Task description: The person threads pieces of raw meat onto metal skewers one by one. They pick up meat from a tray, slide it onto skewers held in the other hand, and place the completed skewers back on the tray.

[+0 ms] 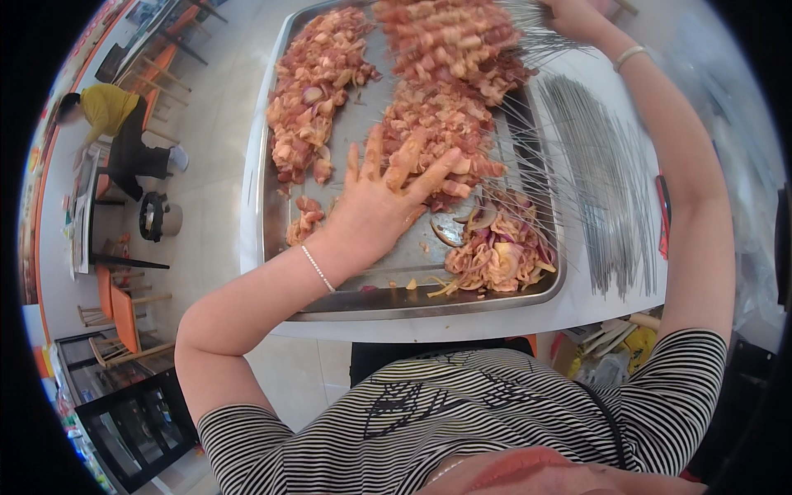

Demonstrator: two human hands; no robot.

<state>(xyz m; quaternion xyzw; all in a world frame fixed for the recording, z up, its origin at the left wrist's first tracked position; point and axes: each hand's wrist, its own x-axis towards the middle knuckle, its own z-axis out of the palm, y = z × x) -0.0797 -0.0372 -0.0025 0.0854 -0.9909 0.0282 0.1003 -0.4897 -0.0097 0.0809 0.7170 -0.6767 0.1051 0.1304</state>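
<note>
A large metal tray [405, 309] lies before me with raw meat in it. My left hand [390, 192] has its fingers spread, and the fingertips rest on a pile of skewered meat [442, 117] in the middle of the tray. At the top edge, my right hand [572, 21], partly cut off, grips a bunch of thin metal skewers [538, 34]. Blurred skewered meat [448, 37] hangs on them over the far part of the tray. Loose meat pieces [312, 93] line the tray's left side. Meat with sliced onion [501, 253] fills the near right corner.
Many bare metal skewers [600, 179] lie on the white table [402, 331] right of the tray. A red-and-black object [664, 216] sits beyond them. Off to the left are a person in yellow [111, 111], a waste bin [167, 216] and orange chairs [125, 318].
</note>
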